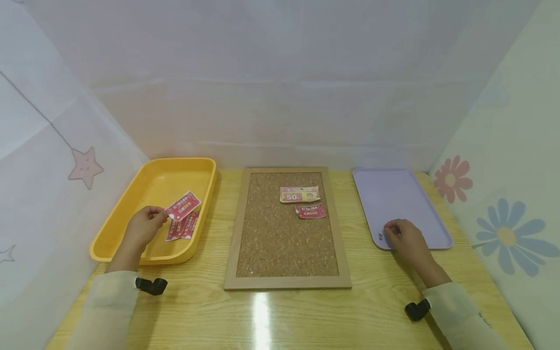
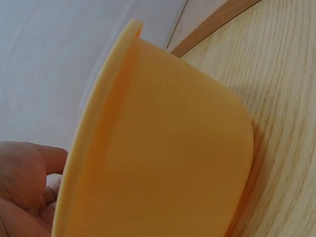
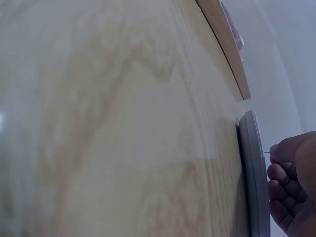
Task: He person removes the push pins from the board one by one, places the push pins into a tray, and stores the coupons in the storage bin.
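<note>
Tabletop (image 1: 210,311) occupied by framed corkboard (image 1: 284,243) in middle, yellow tub (image 1: 213,180) at left, purple tray (image 1: 393,194) at right. Left hand (image 1: 143,226) held over tub, right hand (image 1: 408,239) over tray's near left corner. Yellow-and-red coupon (image 1: 294,196) and smaller red coupon (image 1: 310,212) borne on corkboard's upper right. Another red coupon (image 1: 183,206) pinched by left fingers — over loose coupons (image 1: 189,226) in tub. Thin pin (image 3: 266,152) pinched by right fingers — tiny dark pieces (image 1: 380,237) seen beside them on tray.
</note>
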The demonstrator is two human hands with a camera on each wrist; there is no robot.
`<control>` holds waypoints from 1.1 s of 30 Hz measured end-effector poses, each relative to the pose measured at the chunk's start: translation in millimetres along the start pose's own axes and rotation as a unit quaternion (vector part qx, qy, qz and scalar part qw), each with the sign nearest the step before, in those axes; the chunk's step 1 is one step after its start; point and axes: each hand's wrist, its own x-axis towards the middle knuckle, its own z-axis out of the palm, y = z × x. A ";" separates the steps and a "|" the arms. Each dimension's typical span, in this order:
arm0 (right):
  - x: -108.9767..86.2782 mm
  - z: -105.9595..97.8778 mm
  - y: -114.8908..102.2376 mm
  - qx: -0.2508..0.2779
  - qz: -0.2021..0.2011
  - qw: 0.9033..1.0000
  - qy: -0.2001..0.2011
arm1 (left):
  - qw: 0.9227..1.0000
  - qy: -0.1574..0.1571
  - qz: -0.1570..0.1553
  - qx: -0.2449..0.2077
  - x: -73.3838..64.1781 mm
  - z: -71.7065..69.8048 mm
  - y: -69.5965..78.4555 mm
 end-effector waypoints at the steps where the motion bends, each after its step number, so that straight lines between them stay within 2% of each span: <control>1: 0.0 0.5 0.4 0.000 -0.002 1.000 0.000 | 1.000 0.001 -0.002 0.006 0.0 0.0 -0.4; 11: -0.1 -0.4 0.3 -0.008 -0.009 1.000 -0.003 | 0.999 0.008 -0.010 0.030 2.1 0.4 -5.4; 27: -0.2 -1.0 0.1 -0.012 -0.019 1.000 0.001 | 0.999 0.010 -0.019 0.031 1.8 0.1 -6.3; 33: -0.2 -1.1 0.7 -0.013 -0.020 1.000 0.002 | 0.998 0.019 -0.010 0.051 1.8 -2.3 -5.4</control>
